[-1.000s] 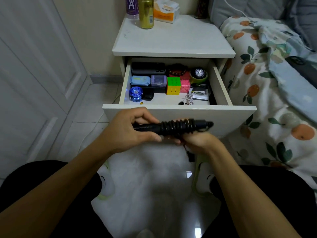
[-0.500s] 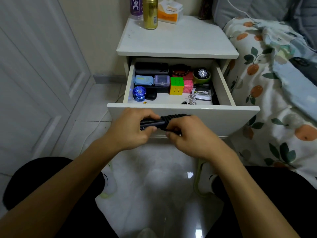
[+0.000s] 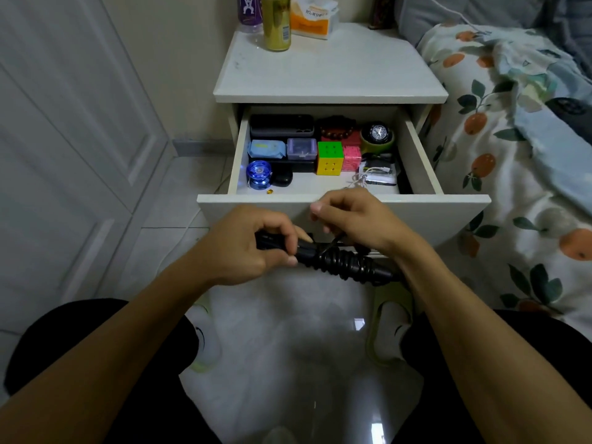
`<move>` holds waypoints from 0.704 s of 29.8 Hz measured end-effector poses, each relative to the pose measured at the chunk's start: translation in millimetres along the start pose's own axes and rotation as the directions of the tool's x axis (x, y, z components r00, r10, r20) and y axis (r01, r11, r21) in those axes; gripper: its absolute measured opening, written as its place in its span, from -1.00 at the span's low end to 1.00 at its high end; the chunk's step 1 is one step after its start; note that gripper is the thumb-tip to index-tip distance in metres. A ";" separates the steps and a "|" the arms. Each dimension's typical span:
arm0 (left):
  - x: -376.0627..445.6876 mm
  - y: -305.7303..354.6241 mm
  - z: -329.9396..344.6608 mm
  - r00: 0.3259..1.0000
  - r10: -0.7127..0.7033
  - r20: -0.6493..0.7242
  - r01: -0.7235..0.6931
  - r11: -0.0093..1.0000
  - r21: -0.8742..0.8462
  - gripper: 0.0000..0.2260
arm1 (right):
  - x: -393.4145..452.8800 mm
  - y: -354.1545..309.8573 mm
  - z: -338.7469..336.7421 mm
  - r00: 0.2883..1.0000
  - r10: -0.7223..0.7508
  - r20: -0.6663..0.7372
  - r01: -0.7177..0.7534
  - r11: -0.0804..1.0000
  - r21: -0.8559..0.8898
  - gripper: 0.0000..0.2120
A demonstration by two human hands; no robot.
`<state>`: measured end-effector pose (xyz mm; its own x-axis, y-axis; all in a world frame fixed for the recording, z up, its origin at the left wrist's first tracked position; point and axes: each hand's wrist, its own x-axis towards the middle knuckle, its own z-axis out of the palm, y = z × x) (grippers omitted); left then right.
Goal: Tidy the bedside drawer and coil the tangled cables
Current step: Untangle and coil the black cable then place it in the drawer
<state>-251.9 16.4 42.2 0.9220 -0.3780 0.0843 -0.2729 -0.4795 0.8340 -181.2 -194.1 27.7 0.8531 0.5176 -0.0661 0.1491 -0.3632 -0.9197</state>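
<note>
Right hand (image 3: pixel 362 219) lifted off cable (image 3: pixel 339 261); glossy white floor (image 3: pixel 288 331).

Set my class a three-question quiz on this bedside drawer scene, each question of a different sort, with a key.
1. True or false: the drawer is shut.
2. Which hand grips the left end of the black cable bundle? A) left hand B) right hand
3. Fill in: the puzzle cube in the drawer shows a green face and a ____ face.

Key: 1 false; 2 A; 3 yellow.
</note>
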 end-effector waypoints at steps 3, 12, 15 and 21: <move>-1.9 -0.1 -3.5 1.000 0.008 -0.024 -0.009 0.998 -0.068 -0.73 | -1.8 15.0 6.1 0.990 0.084 0.111 -0.108 0.965 0.239 -0.70; -6.3 -2.8 -15.0 0.999 -0.037 0.020 0.041 0.952 -0.303 -0.83 | -4.2 10.7 5.7 0.954 -0.177 0.242 -0.053 0.693 0.719 -0.64; -5.7 -2.9 -13.4 0.999 -0.032 0.030 0.039 0.961 -0.274 -0.82 | -4.6 10.6 3.2 0.975 -0.175 0.134 0.036 0.728 0.685 -0.73; -3.2 -3.0 -8.7 0.997 -0.005 -0.077 -0.012 0.978 -0.210 -0.67 | -3.0 19.3 30.5 0.999 -0.022 -0.033 0.036 0.852 0.522 -0.79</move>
<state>-251.6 25.9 44.3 0.9417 -0.3133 0.1224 -0.2200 -0.2982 0.9288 -196.1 -179.0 -1.7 0.8654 0.4999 -0.0330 -0.1030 0.1130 -0.9882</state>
